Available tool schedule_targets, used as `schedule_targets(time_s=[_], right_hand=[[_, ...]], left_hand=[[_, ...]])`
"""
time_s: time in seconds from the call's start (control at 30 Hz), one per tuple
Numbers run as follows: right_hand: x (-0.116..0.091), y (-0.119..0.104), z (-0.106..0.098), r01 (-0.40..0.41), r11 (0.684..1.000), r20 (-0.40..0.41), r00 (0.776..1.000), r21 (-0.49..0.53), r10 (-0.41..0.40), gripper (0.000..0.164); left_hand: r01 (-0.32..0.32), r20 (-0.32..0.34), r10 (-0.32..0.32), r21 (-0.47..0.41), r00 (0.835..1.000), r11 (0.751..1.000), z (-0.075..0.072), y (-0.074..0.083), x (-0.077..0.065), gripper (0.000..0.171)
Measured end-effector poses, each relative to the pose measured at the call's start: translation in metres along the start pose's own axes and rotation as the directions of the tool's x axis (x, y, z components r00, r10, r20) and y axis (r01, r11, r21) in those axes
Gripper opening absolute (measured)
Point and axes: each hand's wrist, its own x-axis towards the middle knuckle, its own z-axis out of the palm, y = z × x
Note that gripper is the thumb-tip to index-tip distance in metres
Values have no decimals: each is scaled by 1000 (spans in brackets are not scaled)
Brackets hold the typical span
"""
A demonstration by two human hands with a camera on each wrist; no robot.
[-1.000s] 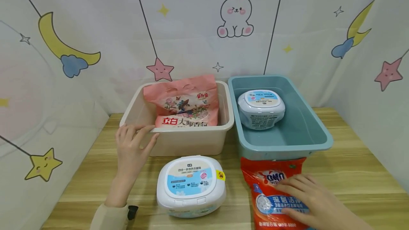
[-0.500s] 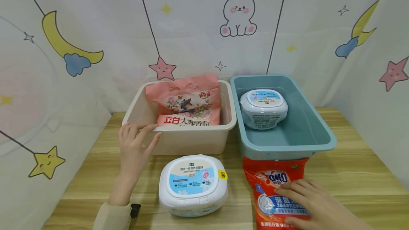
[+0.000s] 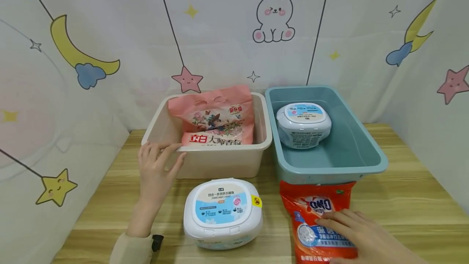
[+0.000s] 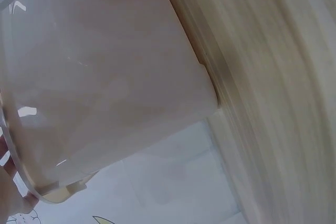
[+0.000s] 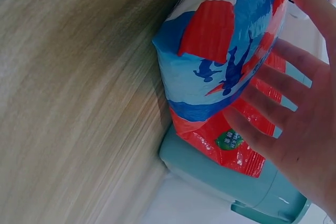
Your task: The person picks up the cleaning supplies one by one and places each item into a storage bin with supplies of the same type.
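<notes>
Head view: closely matches the frame of half a second ago, except for a right hand [image 3: 360, 233] slid slightly lower on the red bag [image 3: 307, 229]. Rests that hand on the bag with fingers straight and apart. Hooks the left hand [image 3: 155, 172] over the front rim of the cream tub [image 3: 216, 164] at centre left, clamped there just as before. At lower right on the table [image 3: 275, 231], just beside the teal tub [image 3: 342, 144], shows the bag: red, glossy, with mirrored print, a blue band and a white disc.

Left wrist view: looks along the cream tub's smooth outer wall, with fingers at its rim, lower left.

Right wrist view: shows the bag bulging at upper centre, blue and white with red patches, beneath spread fingers at right.
</notes>
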Motion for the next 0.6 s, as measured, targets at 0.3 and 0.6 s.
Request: schedule_targets(time_s=[0.3, 0.6], right_hand=[[-1, 0, 3, 28, 1000, -3, 1000, -10, -28, 88], [1, 2, 6, 48, 999, 22, 999, -7, -48, 88]], left_hand=[[-3, -7, 3, 1, 1000, 1000, 0, 0, 0, 28], [-1, -7, 1, 1, 1000, 1000, 0, 2, 1, 38]])
